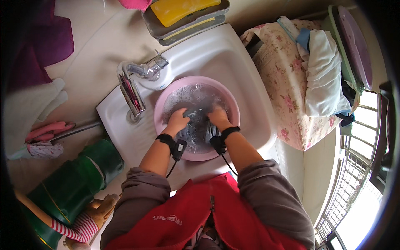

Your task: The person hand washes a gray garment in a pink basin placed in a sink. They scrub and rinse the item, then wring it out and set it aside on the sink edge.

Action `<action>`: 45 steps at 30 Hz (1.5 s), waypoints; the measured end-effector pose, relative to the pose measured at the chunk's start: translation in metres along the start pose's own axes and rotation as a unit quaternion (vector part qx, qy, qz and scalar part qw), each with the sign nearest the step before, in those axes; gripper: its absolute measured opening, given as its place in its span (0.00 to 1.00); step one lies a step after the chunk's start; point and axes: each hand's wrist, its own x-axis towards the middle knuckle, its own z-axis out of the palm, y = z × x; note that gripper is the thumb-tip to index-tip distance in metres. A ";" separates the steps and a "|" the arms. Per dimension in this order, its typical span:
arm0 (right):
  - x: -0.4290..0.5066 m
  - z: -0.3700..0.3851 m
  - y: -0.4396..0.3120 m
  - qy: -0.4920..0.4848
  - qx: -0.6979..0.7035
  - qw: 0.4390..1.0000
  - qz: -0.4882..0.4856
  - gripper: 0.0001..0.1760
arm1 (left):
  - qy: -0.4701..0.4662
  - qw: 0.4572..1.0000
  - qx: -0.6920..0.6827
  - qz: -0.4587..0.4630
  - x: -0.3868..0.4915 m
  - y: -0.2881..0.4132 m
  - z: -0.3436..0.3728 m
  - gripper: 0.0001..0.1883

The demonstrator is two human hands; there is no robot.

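Note:
A pink plastic basin [236, 106] of grey, sudsy water sits in a white ceramic sink [250, 81]. Dark wet cloth [210, 132] lies in the water, mostly submerged. On its left side my left hand [178, 120] grips it, thumb and forefinger showing above the surface. My right hand [218, 116] holds the cloth from the other side, its fingers blurred and partly under the water. Each wrist wears a black strap with a small cabled device.
A chrome faucet [132, 93] rises at the sink's left rear. Behind stands a grey soap tray [187, 31] with a yellow bar [184, 11]. At right, white cloth [325, 75] lies on a floral cover [281, 78]. Green rubber boots [72, 181] and a doll [90, 222] are at left.

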 end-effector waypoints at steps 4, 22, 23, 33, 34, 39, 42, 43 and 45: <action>-0.038 -0.019 -0.008 0.094 0.157 0.965 -0.187 0.27 | 0.013 0.869 -0.495 -0.002 -0.020 0.010 -0.014 0.29; -0.072 -0.013 -0.059 0.080 0.313 0.924 -0.208 0.25 | -0.066 0.733 -0.665 -0.125 -0.057 0.034 0.018 0.25; -0.088 -0.011 -0.062 0.103 0.165 0.939 -0.283 0.26 | -0.070 0.737 -0.653 -0.160 -0.060 0.035 0.014 0.30; -0.052 -0.003 -0.078 0.068 0.271 0.960 0.034 0.20 | -0.013 0.839 -0.519 -0.163 -0.055 0.025 0.035 0.21; -0.051 -0.005 -0.074 0.053 0.321 0.945 0.019 0.21 | -0.022 0.835 -0.528 -0.154 -0.057 0.024 0.034 0.21; -0.116 0.003 -0.084 0.163 0.136 0.937 -0.277 0.22 | -0.051 0.777 -0.592 -0.209 -0.062 0.025 0.017 0.22; -0.128 0.008 -0.097 0.127 0.083 0.970 -0.192 0.18 | -0.071 0.764 -0.606 -0.212 -0.062 0.028 0.023 0.25; -0.120 0.007 -0.097 0.111 0.091 0.980 -0.135 0.19 | -0.042 0.767 -0.601 -0.220 -0.060 0.027 0.026 0.25; -0.081 0.005 -0.093 0.092 0.121 0.988 -0.040 0.23 | -0.002 0.796 -0.569 -0.207 -0.059 0.024 0.034 0.24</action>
